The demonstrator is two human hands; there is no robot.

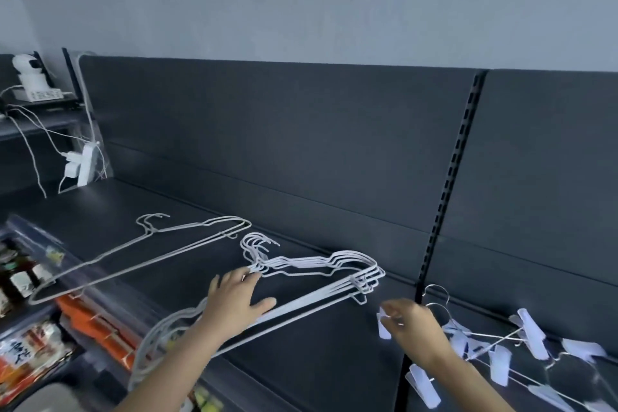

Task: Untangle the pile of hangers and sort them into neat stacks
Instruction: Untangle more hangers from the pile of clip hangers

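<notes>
A stack of several white wire hangers [314, 278] lies on the dark shelf [334, 361] in the middle. My left hand [235, 298] rests flat on that stack with straight fingers, near the hooks. To the left lies a thinner stack of pale wire hangers [140, 254], partly over the shelf edge. On the right sits a tangle of metal clip hangers [521, 348] with white clips. My right hand [413, 328] pinches one white clip [383, 328] at the left end of that tangle.
A dark back panel [284, 144] with a slotted upright [454, 177] stands behind the shelf. At far left are a white power strip [80, 165], cables and a small white camera [28, 72]. Packaged goods [33, 344] fill the lower shelves at the bottom left.
</notes>
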